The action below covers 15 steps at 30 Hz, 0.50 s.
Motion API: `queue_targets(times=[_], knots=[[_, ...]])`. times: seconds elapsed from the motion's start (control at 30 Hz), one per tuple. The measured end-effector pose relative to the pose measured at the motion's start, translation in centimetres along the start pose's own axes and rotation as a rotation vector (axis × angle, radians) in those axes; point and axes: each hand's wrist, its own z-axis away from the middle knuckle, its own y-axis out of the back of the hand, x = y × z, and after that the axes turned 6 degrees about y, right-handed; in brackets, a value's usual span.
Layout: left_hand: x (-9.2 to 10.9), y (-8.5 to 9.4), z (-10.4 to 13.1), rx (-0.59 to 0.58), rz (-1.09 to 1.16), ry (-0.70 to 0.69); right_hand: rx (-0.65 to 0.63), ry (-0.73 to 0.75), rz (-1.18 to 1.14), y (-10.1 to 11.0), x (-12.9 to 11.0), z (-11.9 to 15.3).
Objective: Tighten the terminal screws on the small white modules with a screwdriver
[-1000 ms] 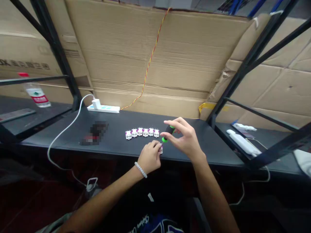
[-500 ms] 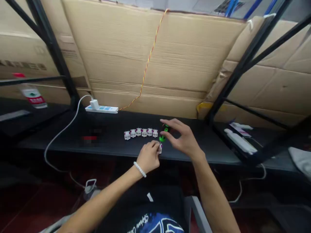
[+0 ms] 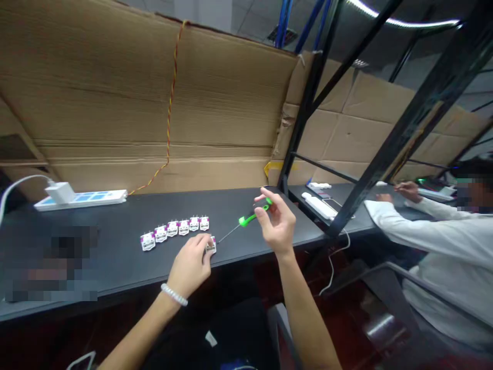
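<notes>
My left hand, with a beaded bracelet at the wrist, pinches a small white and purple part at the desk's front edge. Its fingers cover much of that part. In my right hand is a screwdriver with a green and black handle, gripped between thumb and fingers. The screwdriver leans far over, and its thin shaft points left and down at the part. Whether the tip touches the part I cannot tell. Several similar white and purple parts lie in a slightly curved row just behind my left hand.
Behind the black desk stands a cardboard wall. A white power strip with a plugged-in charger lies at back left. Black metal posts rise at right. A co-worker in a pale sleeve sits beyond them.
My view has swung to the right, bringing the co-worker into sight. The screwdriver has tipped from near upright to a low slant, its handle farther from the part. My left hand still pinches the part.
</notes>
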Motion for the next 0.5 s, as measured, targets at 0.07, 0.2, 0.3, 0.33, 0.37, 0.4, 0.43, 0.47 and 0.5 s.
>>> queue_targets(times=[0.07, 0.2, 0.3, 0.33, 0.37, 0.4, 0.43, 0.47, 0.5], knots=[[0.0, 0.1, -0.3, -0.013, 0.016, -0.018, 0.080, -0.032, 0.036, 1.9, 1.0, -0.5], [0.1, 0.5, -1.0, -0.072, 0.023, -0.012, 0.282, -0.031, 0.035, 5.0, 3.1, -1.4], [0.4, 0.8, -1.7, -0.115, 0.027, -0.017, 0.393, -0.028, 0.001, 6.5, 4.1, -1.7], [0.7, 0.9, -2.1, -0.122, 0.028, -0.024, 0.427, -0.022, -0.003, 6.8, 4.3, -1.7], [1.1, 1.0, -2.6, -0.128, 0.030, -0.035, 0.452, -0.020, -0.014, 7.0, 4.4, -1.7], [1.5, 0.9, -3.4, -0.136, 0.030, -0.049, 0.469, -0.020, -0.026, 7.1, 4.5, -1.8], [2.1, 0.7, -4.3, -0.147, 0.028, -0.066, 0.481, -0.022, -0.039, 7.2, 4.5, -1.8], [2.6, 0.5, -5.4, -0.170, 0.028, -0.084, 0.488, -0.024, -0.049, 7.2, 4.5, -1.8], [3.2, 0.0, -6.8, -0.208, 0.018, -0.096, 0.492, -0.023, -0.050, 7.1, 4.5, -1.8]])
